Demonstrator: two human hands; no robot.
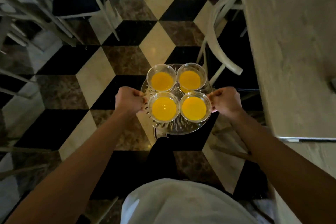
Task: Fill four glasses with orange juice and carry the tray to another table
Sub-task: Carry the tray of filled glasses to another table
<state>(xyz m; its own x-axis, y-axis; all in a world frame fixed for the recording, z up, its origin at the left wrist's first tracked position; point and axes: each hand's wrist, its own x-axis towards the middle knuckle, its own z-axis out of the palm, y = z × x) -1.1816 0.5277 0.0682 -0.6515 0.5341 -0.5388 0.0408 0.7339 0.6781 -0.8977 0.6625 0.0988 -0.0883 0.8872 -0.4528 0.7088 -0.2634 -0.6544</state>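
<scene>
The person is carrying the tray (pixel 181 129) through the air above the chequered floor (pixel 158 45), between chairs (pixel 72 2) on the left and a pale surface (pixel 291 42) on the right, so the pouring looks done and the walk is the step in hand. To do it well, both arms should be keeping the tray level, steps staying smooth, and the path running clear of the white chair (pixel 218 45) just ahead on the right.

The tray is round, clear cut glass with a ribbed pattern. The left hand (pixel 130 100) is gripping its left rim, fingers curled round it; the right hand (pixel 226 101) is gripping the opposite rim likewise.

Four clear glasses (pixel 164 108) are standing on it in a tight square, touching or nearly so, each holding bright orange juice (pixel 194 108).
</scene>
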